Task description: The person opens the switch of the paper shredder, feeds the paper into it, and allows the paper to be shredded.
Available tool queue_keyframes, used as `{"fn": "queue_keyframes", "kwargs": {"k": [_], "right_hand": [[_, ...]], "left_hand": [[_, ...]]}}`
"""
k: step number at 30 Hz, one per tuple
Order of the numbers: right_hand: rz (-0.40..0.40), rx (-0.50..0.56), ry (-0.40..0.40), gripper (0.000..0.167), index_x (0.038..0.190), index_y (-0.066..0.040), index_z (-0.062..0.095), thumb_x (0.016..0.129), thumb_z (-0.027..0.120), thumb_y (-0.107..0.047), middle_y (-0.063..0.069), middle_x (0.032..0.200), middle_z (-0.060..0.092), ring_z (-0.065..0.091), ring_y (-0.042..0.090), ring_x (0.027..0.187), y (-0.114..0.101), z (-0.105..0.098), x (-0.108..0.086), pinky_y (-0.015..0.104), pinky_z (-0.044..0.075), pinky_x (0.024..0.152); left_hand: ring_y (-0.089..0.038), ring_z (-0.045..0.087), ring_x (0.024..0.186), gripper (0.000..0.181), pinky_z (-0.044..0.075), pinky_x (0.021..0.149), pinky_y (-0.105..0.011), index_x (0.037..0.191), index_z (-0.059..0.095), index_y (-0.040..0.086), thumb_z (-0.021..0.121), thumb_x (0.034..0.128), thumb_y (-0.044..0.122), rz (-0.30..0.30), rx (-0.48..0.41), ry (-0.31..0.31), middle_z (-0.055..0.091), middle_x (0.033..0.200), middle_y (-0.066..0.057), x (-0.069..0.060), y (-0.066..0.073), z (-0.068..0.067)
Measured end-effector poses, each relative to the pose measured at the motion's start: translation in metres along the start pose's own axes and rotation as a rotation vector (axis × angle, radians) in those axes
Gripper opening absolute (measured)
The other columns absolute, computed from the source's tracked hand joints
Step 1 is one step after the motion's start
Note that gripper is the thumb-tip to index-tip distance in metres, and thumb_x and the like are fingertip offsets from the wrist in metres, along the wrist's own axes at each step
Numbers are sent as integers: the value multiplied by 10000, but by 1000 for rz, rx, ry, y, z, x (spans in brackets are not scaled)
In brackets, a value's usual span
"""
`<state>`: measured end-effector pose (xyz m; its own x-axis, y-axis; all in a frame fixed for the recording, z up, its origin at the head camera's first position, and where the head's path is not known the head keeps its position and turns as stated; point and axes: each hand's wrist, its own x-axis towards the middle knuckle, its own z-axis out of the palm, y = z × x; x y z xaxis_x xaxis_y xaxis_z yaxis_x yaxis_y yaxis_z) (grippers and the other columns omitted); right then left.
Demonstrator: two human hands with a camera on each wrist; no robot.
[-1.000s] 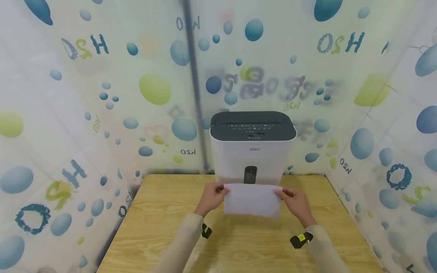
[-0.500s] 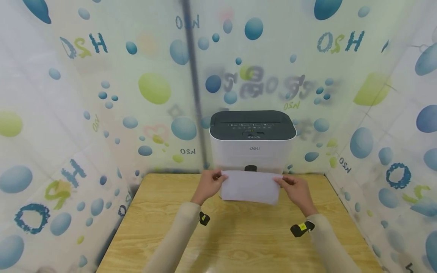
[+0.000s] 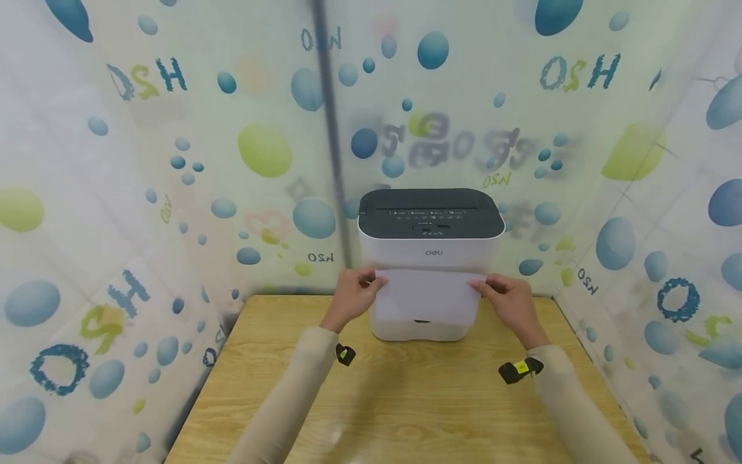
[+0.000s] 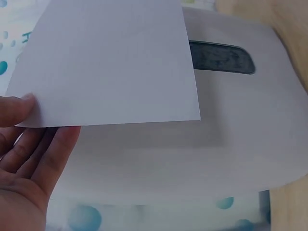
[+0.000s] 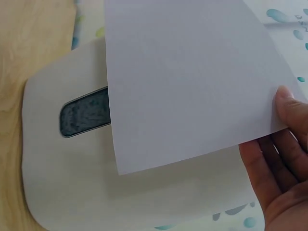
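A sheet of white paper [image 3: 428, 296] is held up in front of a white paper shredder [image 3: 431, 330] with a dark grey top [image 3: 431, 216]. My left hand [image 3: 355, 293] pinches the sheet's upper left corner between thumb and fingers. At the upper right corner, my right hand [image 3: 510, 299] pinches it the same way. Most of the dark window [image 4: 224, 57] on the shredder's front is behind the sheet in the head view; both wrist views show part of it. The paper's top edge sits below the shredder's dark lid.
The shredder stands at the back of a wooden table [image 3: 406, 399]. Patterned curtains [image 3: 261, 151] with blue and green dots hang behind and at both sides. A small black device with a yellow label [image 3: 520, 367] is strapped at the right wrist.
Both hands have raised the sheet of paper, from low in front of the shredder to the middle of its front. The shredder has stayed in place.
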<state>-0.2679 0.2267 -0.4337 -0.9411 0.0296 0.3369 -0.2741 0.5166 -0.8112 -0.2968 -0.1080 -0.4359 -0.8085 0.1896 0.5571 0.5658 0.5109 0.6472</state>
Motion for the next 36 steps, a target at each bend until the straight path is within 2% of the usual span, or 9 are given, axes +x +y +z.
{"fn": "queue_keyframes", "kwargs": {"k": [4, 8, 12, 17, 20, 24, 31, 33, 36], "right_hand": [[-19, 24, 2, 356, 897, -41, 750, 930, 759, -396, 70, 797, 692, 531, 98, 695, -11, -7, 6, 234, 457, 599], [-25, 2, 6, 368, 913, -62, 753, 938, 742, -429, 68, 818, 717, 526, 112, 672, -21, -14, 10, 261, 444, 568], [-30, -28, 13, 379, 932, -90, 758, 936, 731, -468, 83, 869, 743, 552, 97, 700, -33, -22, 15, 246, 466, 597], [-70, -12, 22, 370, 926, -69, 758, 938, 739, -438, 105, 875, 754, 590, 104, 745, -52, -31, 22, 202, 487, 659], [-94, -11, 42, 346, 954, -70, 779, 940, 743, -414, 55, 877, 766, 624, 73, 778, -61, -36, 27, 168, 501, 699], [-124, -16, 60, 330, 1004, -76, 797, 944, 742, -397, -69, 864, 760, 634, 31, 813, -73, -46, 35, 151, 493, 717], [-155, -20, 94, 333, 978, -76, 786, 929, 759, -404, -236, 782, 692, 579, 43, 737, -93, -58, 48, 207, 432, 622], [-163, -25, 104, 335, 954, -83, 778, 928, 758, -416, -215, 754, 687, 568, 66, 716, -99, -60, 51, 225, 415, 604], [-213, -13, 123, 315, 910, -81, 776, 927, 763, -395, -97, 720, 705, 563, 98, 687, -108, -63, 58, 247, 397, 591]], "left_hand": [[-130, 643, 644, 248, 576, 635, -269, 709, 630, 80, 733, 933, 110, 37, 2, 31, 644, 658, -34, 9, 9, -7], [-160, 701, 693, 254, 598, 657, -297, 708, 627, 68, 733, 936, 105, 54, 7, 42, 646, 661, -53, 17, 19, -14], [-151, 669, 664, 265, 604, 662, -314, 704, 624, 70, 724, 946, 114, 52, 9, 42, 647, 652, -57, 24, 30, -21], [-154, 650, 651, 262, 604, 671, -329, 710, 626, 73, 716, 952, 122, 47, -3, 58, 666, 661, -66, 34, 44, -31], [-179, 701, 708, 217, 610, 688, -352, 749, 668, 63, 715, 953, 122, 43, -16, 64, 698, 700, -81, 40, 54, -37], [-182, 726, 729, 169, 618, 694, -366, 794, 713, 67, 716, 952, 126, 67, -17, 76, 726, 723, -78, 52, 63, -44], [-160, 665, 677, 195, 574, 682, -299, 770, 689, 74, 718, 954, 132, 105, -17, 86, 706, 696, -79, 73, 72, -55], [-165, 628, 641, 201, 550, 673, -290, 768, 685, 65, 712, 957, 127, 119, -26, 81, 696, 675, -90, 78, 74, -59], [-141, 617, 625, 215, 536, 667, -265, 758, 680, 62, 703, 960, 129, 125, -32, 83, 700, 674, -95, 88, 78, -65]]}}
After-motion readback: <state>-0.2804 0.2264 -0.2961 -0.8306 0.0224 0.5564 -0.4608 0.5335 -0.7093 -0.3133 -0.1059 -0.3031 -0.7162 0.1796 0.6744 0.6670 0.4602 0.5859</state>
